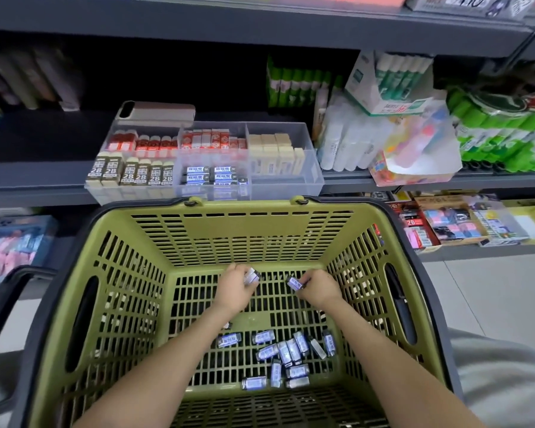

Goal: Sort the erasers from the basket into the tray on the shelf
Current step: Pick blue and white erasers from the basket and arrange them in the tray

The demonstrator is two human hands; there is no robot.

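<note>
Both my hands are inside the green slotted basket [241,227], near its far wall. My left hand [235,287] grips a small stack of blue-and-white wrapped erasers [251,276]. My right hand [317,287] pinches one blue-and-white eraser [294,283]. Several more loose erasers [286,353] lie on the basket floor near me. On the shelf just beyond the basket stands a clear divided tray [309,177]; its front middle compartment holds matching blue erasers [212,177].
The tray's other compartments hold 2B erasers [130,173], red erasers [212,139] and beige erasers [275,152]; its front right compartment looks bare. Glue sticks [501,137] and bottles [343,140] crowd the shelf to the right. The basket's black handles [399,301] flank it.
</note>
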